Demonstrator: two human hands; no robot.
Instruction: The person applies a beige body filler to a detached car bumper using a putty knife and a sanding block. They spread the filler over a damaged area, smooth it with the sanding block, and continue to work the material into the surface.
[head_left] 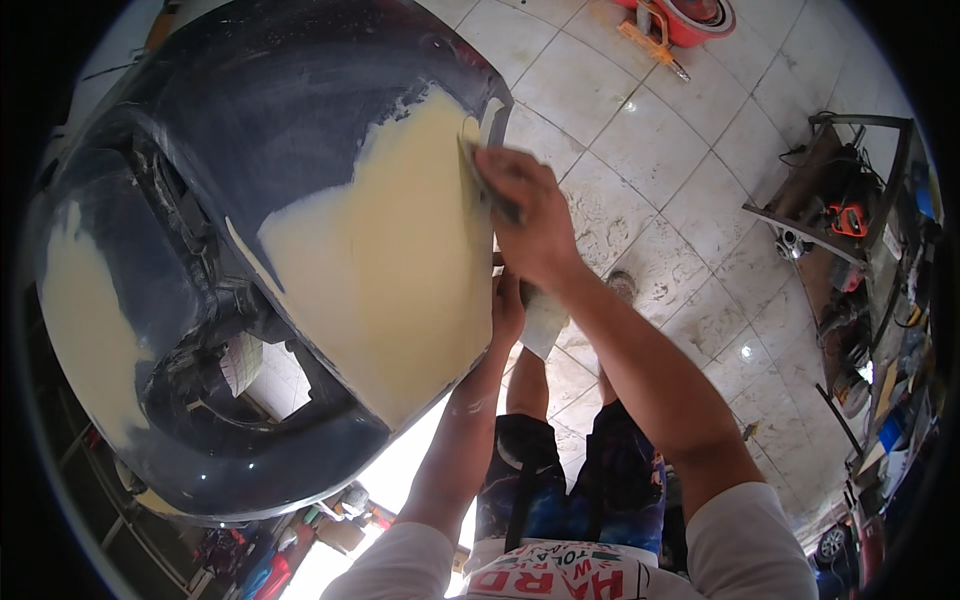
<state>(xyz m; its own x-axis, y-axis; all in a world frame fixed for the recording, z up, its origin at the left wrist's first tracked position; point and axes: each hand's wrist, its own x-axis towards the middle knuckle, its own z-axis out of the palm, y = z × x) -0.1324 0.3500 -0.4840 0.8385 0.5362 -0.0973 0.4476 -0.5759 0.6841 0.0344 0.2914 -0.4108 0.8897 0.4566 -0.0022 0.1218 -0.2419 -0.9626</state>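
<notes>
A dark car bumper (260,130) fills the left side, with a broad coat of pale yellow filler (390,260) over its near panel. My right hand (535,215) is closed round a dark, thin-bladed filler spreader (490,180). The blade touches the filler's right edge, where a little yellow paste shows at its tip. Lower down, my left hand (508,310) is beside the bumper's right edge with its fingers curled. A flat grey plate (545,322) juts out from this hand; the grip on it is partly hidden.
A second filler patch (90,320) covers the bumper's far left side, beyond an opening (265,375). White floor tiles (650,150) carry smears. A red tub (695,20) stands at the top. A metal-framed rack (860,190) and cluttered tools line the right.
</notes>
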